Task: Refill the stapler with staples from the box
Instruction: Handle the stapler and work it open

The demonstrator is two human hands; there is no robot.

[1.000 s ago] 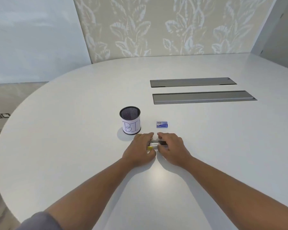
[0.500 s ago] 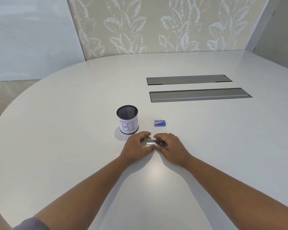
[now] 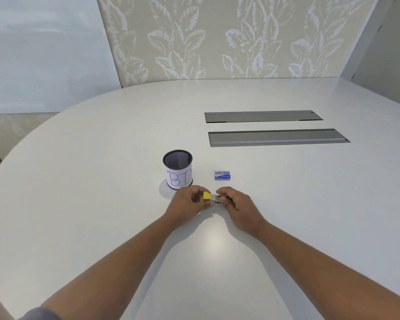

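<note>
Mesh cup [image 3: 177, 168]: stands upright on the surface [image 3: 79, 181], at the far left of the group, a paper label around it marked "BIN". What shows of its inside through the rim looks dark and empty; the bottom cannot be seen.
Left hand [image 3: 187, 204]: just in front of the cup, fingers [image 3: 202, 203] curled round the yellow end of the stapler, gripping it closed from the left.
Stapler [image 3: 211, 197]: held low over the surface between the two hands, lying roughly left to right; a yellow part shows at the left, a bright metal strip runs rightwards. Whether the magazine is already slid out or the top merely lifted cannot be told.
Right hand [image 3: 237, 202]: fingertips pinched shut on the metal end of the stapler.
Staple box [image 3: 222, 175]: small and blue, lying flat beyond the right hand, apart from both hands; it looks closed, so its contents are hidden.
Step in hand: most likely opening the stapler to expose the staple channel.
Next move: probably one hand must steady the opened stapler while the other frees itself, reaches forward to the box, opens it and takes a strip.
</note>
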